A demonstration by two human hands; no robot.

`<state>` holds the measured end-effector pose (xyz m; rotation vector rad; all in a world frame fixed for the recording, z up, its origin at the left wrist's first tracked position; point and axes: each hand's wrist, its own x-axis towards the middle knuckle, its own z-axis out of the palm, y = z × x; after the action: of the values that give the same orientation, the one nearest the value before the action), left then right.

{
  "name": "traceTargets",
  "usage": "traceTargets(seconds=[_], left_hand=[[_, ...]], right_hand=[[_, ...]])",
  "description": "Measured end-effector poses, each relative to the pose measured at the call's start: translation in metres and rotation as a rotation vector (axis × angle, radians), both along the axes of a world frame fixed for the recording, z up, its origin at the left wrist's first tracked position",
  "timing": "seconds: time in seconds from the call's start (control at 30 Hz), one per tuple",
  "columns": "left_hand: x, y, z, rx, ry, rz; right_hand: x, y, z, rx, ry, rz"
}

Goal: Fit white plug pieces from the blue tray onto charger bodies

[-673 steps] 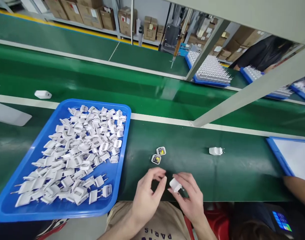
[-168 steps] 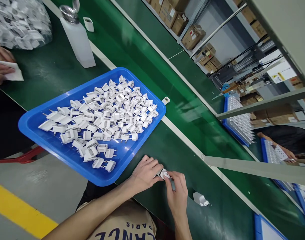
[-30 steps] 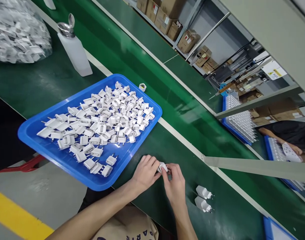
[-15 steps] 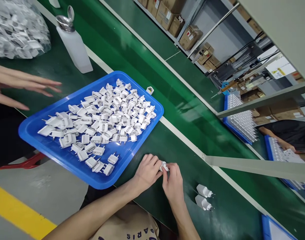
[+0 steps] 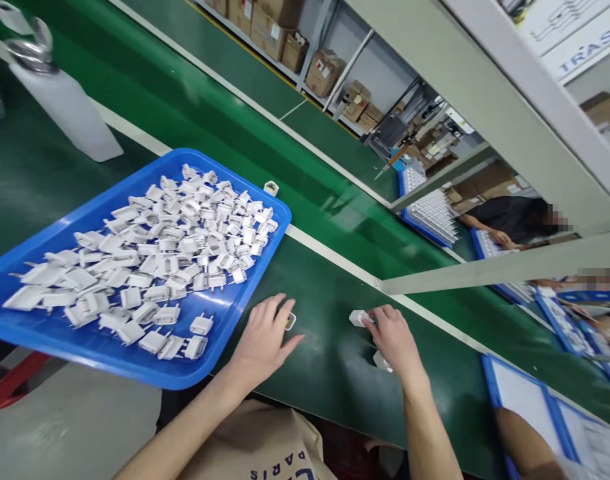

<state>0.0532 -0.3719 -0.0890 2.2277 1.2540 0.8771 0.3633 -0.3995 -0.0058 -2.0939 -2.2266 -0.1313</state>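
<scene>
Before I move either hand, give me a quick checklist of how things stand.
1. Right hand on the white plug: ok, gripping one end.
2. White plug resting on the table: cannot tell.
3. Second plug in full view: not ok, the right hand partly hides it.
4. Left hand open: ok, thumb spread wide.
5. Left hand off the small case: cannot tell, it partly covers it.
6. Bottle clear of the tray: ok, a gap shows.
</scene>
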Motion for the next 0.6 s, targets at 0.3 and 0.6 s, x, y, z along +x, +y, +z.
traceTargets(seconds=[0.3,0.6], left_hand=[[-0.006,0.001,-0.024,0.039,0.001,-0.018],[-0.006,-0.001,-0.018,0.047,0.018,-0.015]], right_hand=[[0.014,-0.028,-0.001,0.021,-0.176,-0.166],[0.015,-0.056,-0.038,0.03,-0.319,-0.233]])
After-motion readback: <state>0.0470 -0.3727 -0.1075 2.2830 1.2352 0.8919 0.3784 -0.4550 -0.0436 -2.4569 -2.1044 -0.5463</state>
